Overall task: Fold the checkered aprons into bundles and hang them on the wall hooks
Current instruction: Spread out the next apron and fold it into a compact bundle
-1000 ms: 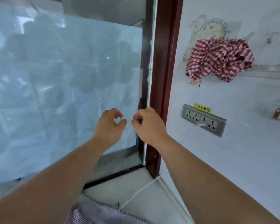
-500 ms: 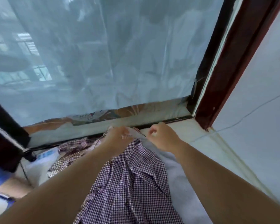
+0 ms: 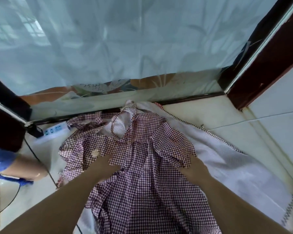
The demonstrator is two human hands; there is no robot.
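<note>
while lying rumpled on the pale ledge [image 3: 201, 112] just below the frosted window pane [image 3: 125, 48], reaching from the pane's dark lower edge down to the bottom of the view: checkered apron [image 3: 142, 157], showing a fine purple-and-white gingham and bunching in loose folds and ruffles through the middle. displaying a narrow neck loop [image 3: 118, 125] at the far end, curling over a plain white underside [image 3: 235, 166] lying exposed along the right and edged in the same check. carrying a small pale flower motif [image 3: 95, 153] near the left border.

left hand [image 3: 105, 166] resting on top of the cloth just beside that motif, fingers lying stretched and loose on the fabric, curling round nothing. right hand [image 3: 193, 169] meeting the apron at a ruffled fold, fingertips disappearing beneath it, so not allowing any telling of gripping or letting go. both forearms entering from the bottom edge.

lying left of the apron: white power strip [image 3: 54, 132] near the pane's lower edge, and black cable [image 3: 37, 157] trailing down across the ledge. showing at the far left, well apart from the cloth: blue-sleeved arm [image 3: 24, 168] of another person. rising at the right: dark red window frame [image 3: 269, 61].
</note>
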